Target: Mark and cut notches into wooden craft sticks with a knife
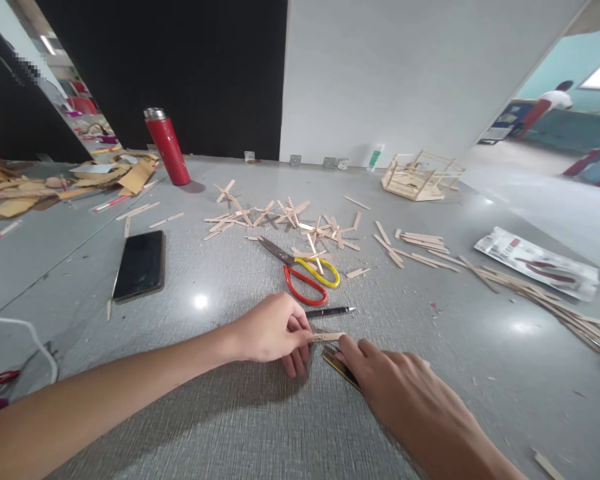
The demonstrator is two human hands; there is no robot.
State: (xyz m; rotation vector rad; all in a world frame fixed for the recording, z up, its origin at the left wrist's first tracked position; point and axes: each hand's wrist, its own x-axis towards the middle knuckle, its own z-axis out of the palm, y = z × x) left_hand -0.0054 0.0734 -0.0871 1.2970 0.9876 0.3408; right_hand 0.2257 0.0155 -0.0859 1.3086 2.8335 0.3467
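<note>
My left hand [277, 333] is closed, pinching one end of a short wooden craft stick [327, 337] just above the table. My right hand [393, 373] wraps round what looks like a gold-and-black utility knife [341, 371], its thumb side touching the stick's other end. Part of the knife is hidden under the fingers. Just beyond the hands lies a black pen [330, 311]. Past it rest scissors [303, 267] with one red and one yellow handle, their blades pointing away to the left.
Cut craft sticks [285, 217] lie scattered beyond the scissors. Longer sticks [540, 290] and a white packet [537, 262] are at right. A stick frame [420, 177] stands at the back. Leftward are a phone [140, 265], a red bottle [169, 148] and cardboard scraps [25, 187].
</note>
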